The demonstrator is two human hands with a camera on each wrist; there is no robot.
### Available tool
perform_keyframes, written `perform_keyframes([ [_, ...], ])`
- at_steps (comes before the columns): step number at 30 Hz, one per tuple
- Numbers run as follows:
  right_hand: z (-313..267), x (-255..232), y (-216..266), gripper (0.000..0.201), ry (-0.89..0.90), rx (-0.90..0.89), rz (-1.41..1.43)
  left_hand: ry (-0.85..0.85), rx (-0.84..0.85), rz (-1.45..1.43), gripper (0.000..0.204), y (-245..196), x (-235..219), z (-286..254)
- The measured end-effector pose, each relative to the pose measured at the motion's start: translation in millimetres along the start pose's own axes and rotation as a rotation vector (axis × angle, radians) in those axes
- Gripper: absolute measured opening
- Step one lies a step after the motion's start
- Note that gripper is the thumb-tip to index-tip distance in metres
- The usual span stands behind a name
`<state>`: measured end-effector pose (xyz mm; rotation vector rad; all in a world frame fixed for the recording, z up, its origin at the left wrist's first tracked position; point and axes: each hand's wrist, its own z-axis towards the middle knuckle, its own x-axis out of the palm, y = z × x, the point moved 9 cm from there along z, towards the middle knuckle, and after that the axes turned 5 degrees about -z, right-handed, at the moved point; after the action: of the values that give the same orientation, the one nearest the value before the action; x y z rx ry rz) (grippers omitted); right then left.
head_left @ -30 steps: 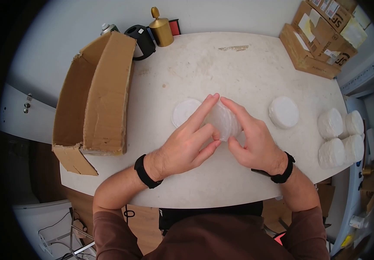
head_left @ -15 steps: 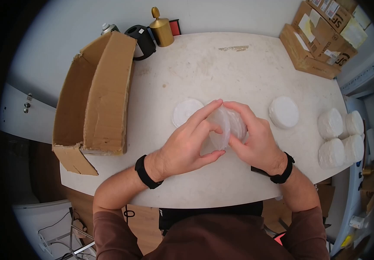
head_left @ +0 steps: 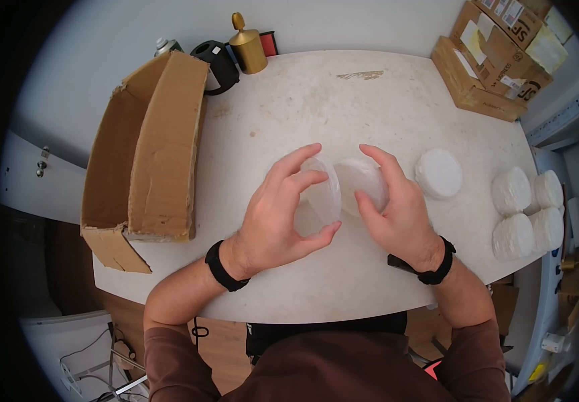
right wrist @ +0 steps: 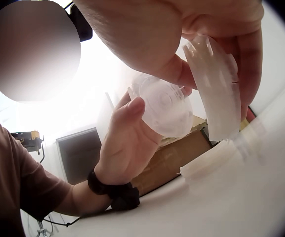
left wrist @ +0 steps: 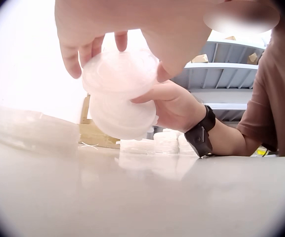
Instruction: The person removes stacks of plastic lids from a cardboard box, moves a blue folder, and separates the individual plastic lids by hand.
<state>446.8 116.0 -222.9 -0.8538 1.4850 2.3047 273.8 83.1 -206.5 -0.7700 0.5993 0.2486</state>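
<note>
Near the middle of the table, the left hand [head_left: 273, 208] grips a clear round plastic piece [head_left: 321, 194] by its edges, thumb below and fingers above. Beside it the right hand [head_left: 402, 218] holds a whitish round disc [head_left: 362, 184], tilted. A narrow gap separates the two pieces in the head view. In the left wrist view the clear piece [left wrist: 120, 74] overlaps the whitish disc [left wrist: 122, 116] behind it. The right wrist view has the clear piece [right wrist: 164, 106] facing the camera and the whitish disc [right wrist: 214, 89] edge-on. Another pale round piece on the table is mostly hidden behind the left hand.
One white round pack [head_left: 439, 173] lies right of the right hand; several more [head_left: 512, 191] stand at the right edge. A long open cardboard box [head_left: 165, 147] is at left. Behind are a black container [head_left: 217, 67], a gold canister [head_left: 249, 52] and shipping boxes [head_left: 490, 63].
The clear piece and the whitish disc, together before, are now apart. The left hand has moved left with the clear piece, and the right hand slightly right with the disc.
</note>
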Motion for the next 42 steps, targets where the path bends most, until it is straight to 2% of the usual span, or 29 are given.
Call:
perform_keyframes([
  [1,0,-3,-3,0.062,-0.015,0.036,-0.018,0.001,0.001,0.000,0.080,-1,-2,2],
  [2,0,-2,-5,0.062,-0.017,0.037,-0.018,-0.028,-0.052,0.122,0.076,4,-7,4],
  [3,1,-4,-5,0.061,-0.053,0.007,-0.022,-0.056,-0.106,0.244,0.073,8,-13,6],
  [4,1,-6,-5,0.061,-0.089,-0.022,-0.025,-0.055,-0.104,0.243,0.073,8,-16,8],
  [6,1,-6,-5,0.061,-0.087,-0.010,-0.023,0.070,-0.190,0.485,0.065,19,-13,9],
  [9,1,-6,-5,0.061,-0.076,0.004,-0.020,0.152,-0.288,0.510,0.061,43,-11,2],
  [13,1,-4,-4,0.060,-0.036,0.039,-0.013,0.176,-0.319,0.508,0.060,53,-10,-2],
  [15,1,-3,-5,0.060,-0.046,0.016,-0.019,0.238,-0.421,0.424,0.060,63,-5,-6],
  [22,1,-3,-4,0.060,-0.042,0.003,-0.023,0.197,-0.357,0.423,0.060,52,-8,0],
  [24,1,-3,-4,0.060,-0.037,0.011,-0.024,0.272,-0.373,0.327,0.061,55,2,-3],
  [28,1,-2,-5,0.060,-0.057,-0.024,-0.032,0.296,-0.353,0.329,0.061,61,9,-7],
  [30,1,-3,-4,0.060,-0.051,-0.017,-0.031,0.365,-0.389,0.310,0.061,63,12,-8],
  [34,1,-2,-3,0.059,-0.049,-0.018,-0.025,0.379,-0.341,0.320,0.064,60,19,-10],
  [36,2,-2,-3,0.059,-0.046,-0.015,-0.026,0.490,-0.235,0.548,0.072,60,29,-14],
  [42,2,-2,-4,0.059,-0.042,-0.015,-0.022,0.558,-0.219,0.556,0.083,58,37,-23],
])
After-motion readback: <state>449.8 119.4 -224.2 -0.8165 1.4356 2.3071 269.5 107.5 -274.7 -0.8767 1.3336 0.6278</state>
